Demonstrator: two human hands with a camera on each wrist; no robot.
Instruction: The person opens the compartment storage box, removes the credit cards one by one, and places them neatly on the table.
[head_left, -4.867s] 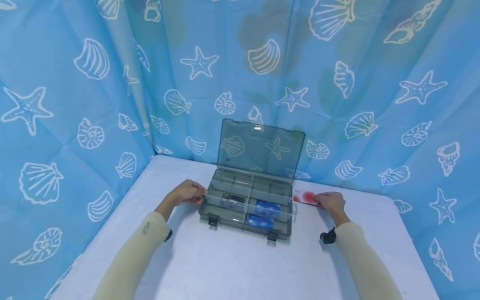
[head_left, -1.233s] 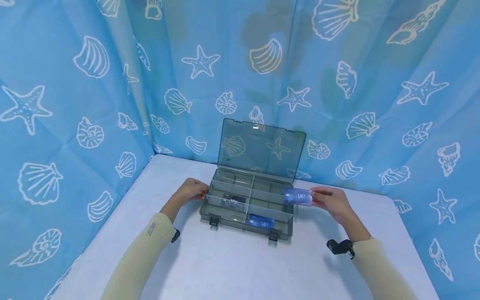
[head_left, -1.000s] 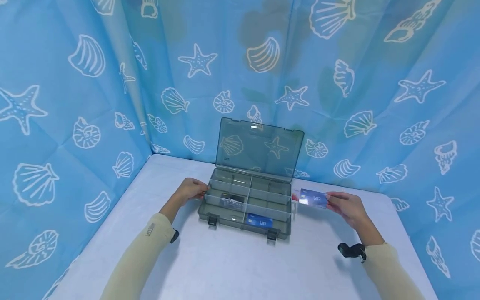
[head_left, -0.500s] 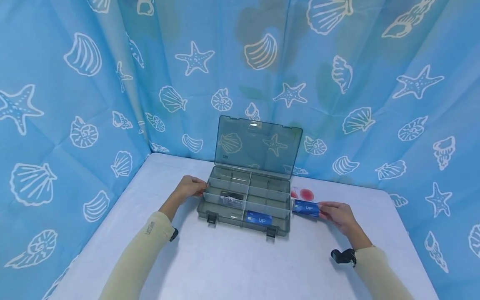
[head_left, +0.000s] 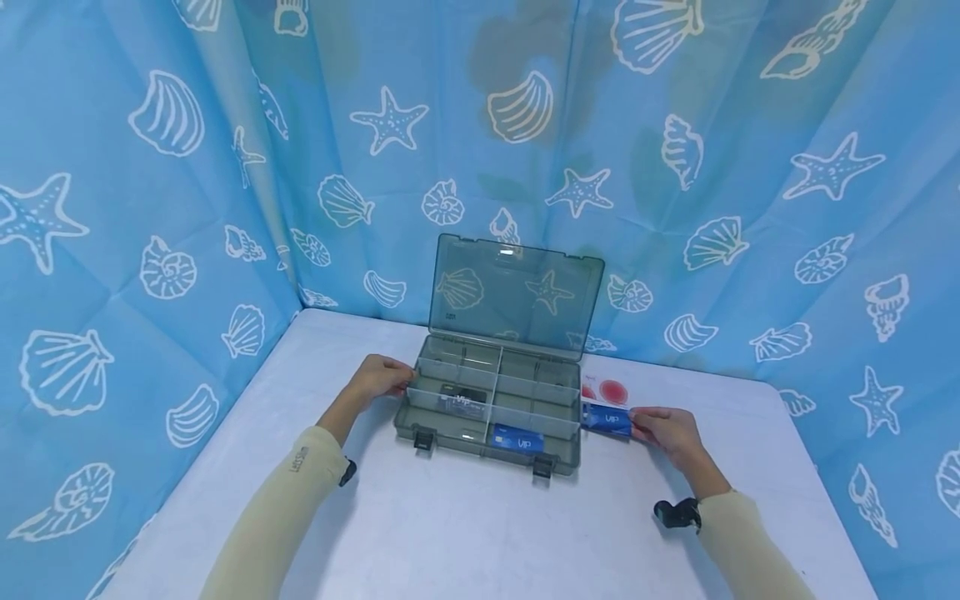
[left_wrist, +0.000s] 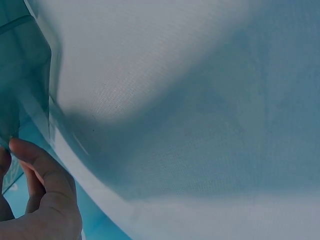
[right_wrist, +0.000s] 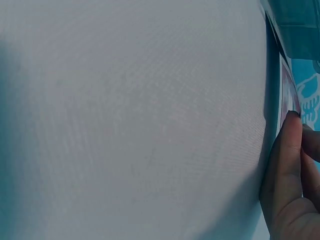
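Head view: the right hand (head_left: 663,428), which lifted a blue VIP card (head_left: 606,419) out of the organizer box (head_left: 491,408) a second ago, now pinches it low over the white table (head_left: 465,533), just off the box's right wall at 3 o'clock. A white card with red dots (head_left: 604,390) lies beyond it. The left hand (head_left: 378,379) stays curled on the box's left edge at 9 o'clock. Another blue card (head_left: 516,437) and a dark card (head_left: 463,400) lie inside; open tabletop spreads at 6 o'clock.

Left wrist view: fingers (left_wrist: 42,172) touch the box wall; most is blurred table.

Right wrist view: fingertips (right_wrist: 287,150) clamp the card's edge, mostly cut off.
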